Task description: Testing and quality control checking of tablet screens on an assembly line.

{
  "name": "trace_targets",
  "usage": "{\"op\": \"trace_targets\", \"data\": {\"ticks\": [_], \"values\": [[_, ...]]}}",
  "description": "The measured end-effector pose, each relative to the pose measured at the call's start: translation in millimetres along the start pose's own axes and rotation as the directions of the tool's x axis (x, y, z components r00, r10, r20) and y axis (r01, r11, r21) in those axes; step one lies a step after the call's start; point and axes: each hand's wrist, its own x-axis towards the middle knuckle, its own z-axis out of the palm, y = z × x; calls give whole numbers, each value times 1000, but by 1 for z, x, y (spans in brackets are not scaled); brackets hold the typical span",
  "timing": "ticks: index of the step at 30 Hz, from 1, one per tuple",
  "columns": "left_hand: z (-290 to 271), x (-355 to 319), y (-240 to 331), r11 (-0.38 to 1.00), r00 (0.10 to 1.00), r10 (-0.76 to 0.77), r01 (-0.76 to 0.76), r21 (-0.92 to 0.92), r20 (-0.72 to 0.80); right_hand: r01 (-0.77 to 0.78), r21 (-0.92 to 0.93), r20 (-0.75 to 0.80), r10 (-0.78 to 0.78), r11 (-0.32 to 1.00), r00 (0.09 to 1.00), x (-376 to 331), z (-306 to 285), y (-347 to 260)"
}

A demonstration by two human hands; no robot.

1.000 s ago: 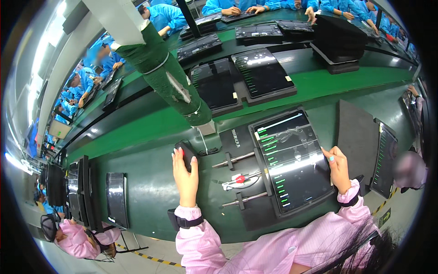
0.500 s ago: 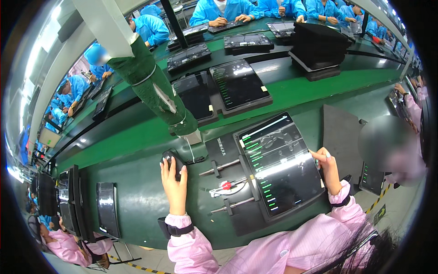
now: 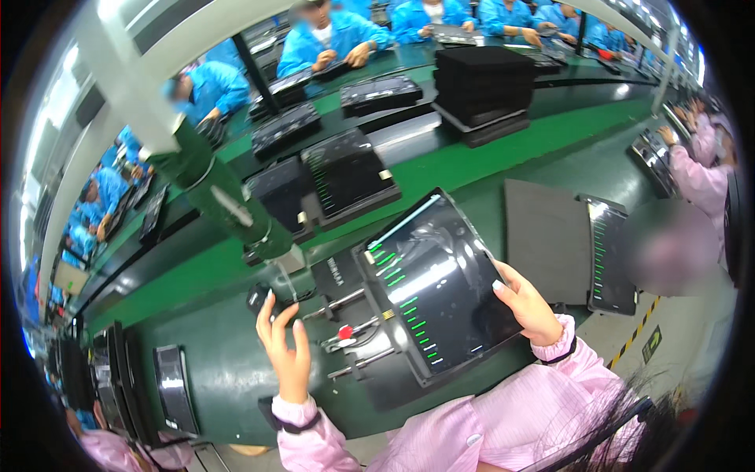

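Note:
A tablet [image 3: 440,291] with a lit dark screen and rows of short green lines sits in a black test fixture [image 3: 334,275]. My right hand [image 3: 528,308] grips its right edge, thumb on the glass and the other fingers out of sight beneath. That edge looks raised from the base. My left hand [image 3: 285,354] is open, fingers apart, just in front of a black computer mouse [image 3: 257,296]. Between the left hand and the tablet are the fixture's metal rods [image 3: 350,300] and a red-tipped lever [image 3: 345,333].
A green-wrapped post [image 3: 228,200] rises behind the mouse. Two more tablets [image 3: 346,175] lie on the far ledge, beside a stack of black trays [image 3: 484,86]. At right are a dark mat [image 3: 543,236] and another lit tablet [image 3: 609,256]. Co-workers in blue sit opposite.
My left hand has come off the mouse. My right hand has gone from a finger at the screen's edge to a hold on the tablet's edge. The whole view has shifted.

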Motion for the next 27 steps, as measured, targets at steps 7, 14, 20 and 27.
{"op": "trace_targets", "data": {"ticks": [7, 14, 20, 27], "values": [[51, -39, 125, 487, 979, -201, 116, -866, 18, 177, 227, 66, -197, 958, 978, -38, -21, -24], [69, -79, 136, -152, 741, 155, 671, -726, 653, 146, 333, 35, -167, 932, 985, -67, -51, -13], [61, -71, 173, 245, 696, 240, 631, -736, 676, 297, 184, -315, -230, 937, 921, -71, -78, -18], [48, -42, 167, 409, 568, 149, 710, -573, 809, 295, 138, -493, -193, 945, 849, -54, -133, -1]]}}
